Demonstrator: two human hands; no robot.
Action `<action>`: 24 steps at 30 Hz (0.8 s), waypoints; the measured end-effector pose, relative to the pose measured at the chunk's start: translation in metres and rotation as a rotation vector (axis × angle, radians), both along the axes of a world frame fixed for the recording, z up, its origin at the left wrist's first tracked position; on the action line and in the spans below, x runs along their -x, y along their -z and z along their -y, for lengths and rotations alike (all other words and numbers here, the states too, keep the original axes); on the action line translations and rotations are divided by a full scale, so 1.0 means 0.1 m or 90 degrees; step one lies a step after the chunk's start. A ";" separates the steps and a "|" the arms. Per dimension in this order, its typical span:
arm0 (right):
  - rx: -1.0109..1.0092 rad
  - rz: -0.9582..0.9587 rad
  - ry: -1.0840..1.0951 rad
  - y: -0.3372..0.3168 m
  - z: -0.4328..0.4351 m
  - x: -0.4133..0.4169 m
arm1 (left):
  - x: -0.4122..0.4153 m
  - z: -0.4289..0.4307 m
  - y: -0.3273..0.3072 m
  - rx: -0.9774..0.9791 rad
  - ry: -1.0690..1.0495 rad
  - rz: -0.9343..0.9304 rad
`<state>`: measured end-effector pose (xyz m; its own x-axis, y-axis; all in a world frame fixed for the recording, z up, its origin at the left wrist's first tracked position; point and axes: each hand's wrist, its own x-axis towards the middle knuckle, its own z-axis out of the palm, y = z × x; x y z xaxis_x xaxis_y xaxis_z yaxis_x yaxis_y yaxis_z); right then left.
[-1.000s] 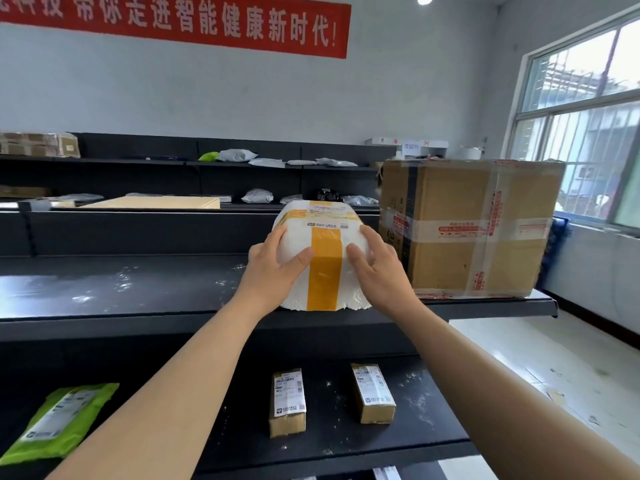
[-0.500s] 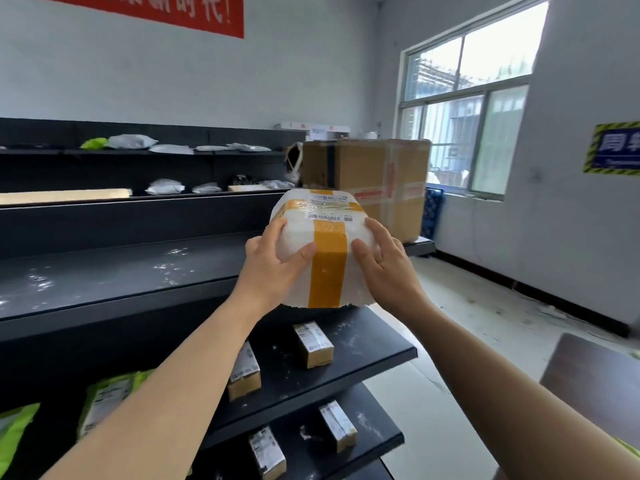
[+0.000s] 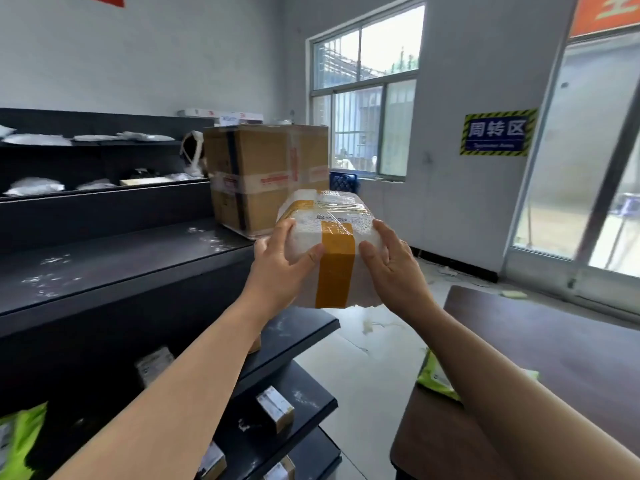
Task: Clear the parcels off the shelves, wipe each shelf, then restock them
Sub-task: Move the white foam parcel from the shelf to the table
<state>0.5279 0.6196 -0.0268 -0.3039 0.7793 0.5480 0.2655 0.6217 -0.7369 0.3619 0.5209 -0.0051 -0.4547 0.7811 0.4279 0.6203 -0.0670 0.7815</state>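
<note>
A white foam parcel (image 3: 329,223) banded with yellow tape hangs in the air past the right end of the black top shelf (image 3: 114,265). My left hand (image 3: 280,268) grips its left side and my right hand (image 3: 391,268) its right side. Behind it a large taped cardboard box (image 3: 266,174) stands on the end of that shelf. Small brown boxes (image 3: 275,408) lie on the lower shelves, partly hidden by my left arm.
A dark brown table (image 3: 554,344) stands at the right with a green mailer bag (image 3: 438,379) on its near edge. Another green bag (image 3: 19,441) lies low left. White bags (image 3: 34,185) fill the back racks. Pale floor (image 3: 363,362) separates shelf and table.
My hands lifted the white parcel off the top shelf and carried it to the right, clear of the shelf end. My view turned right, bringing the table and door in.
</note>
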 end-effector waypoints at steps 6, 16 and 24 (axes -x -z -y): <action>-0.005 0.010 0.092 0.18 -0.17 -0.75 | -0.59 -0.43 0.20 0.012 0.093 0.011; 0.054 0.025 0.235 0.62 -0.71 -2.31 | -2.01 -1.36 0.63 0.076 0.242 0.071; 0.086 0.044 0.302 0.94 -1.27 -3.60 | -3.23 -2.23 1.00 0.141 0.315 0.096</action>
<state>0.8881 0.7470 -0.1208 0.0693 0.9030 0.4240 0.5471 0.3210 -0.7731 0.6845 0.7443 -0.1055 -0.0544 0.9806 0.1885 0.4367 -0.1464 0.8876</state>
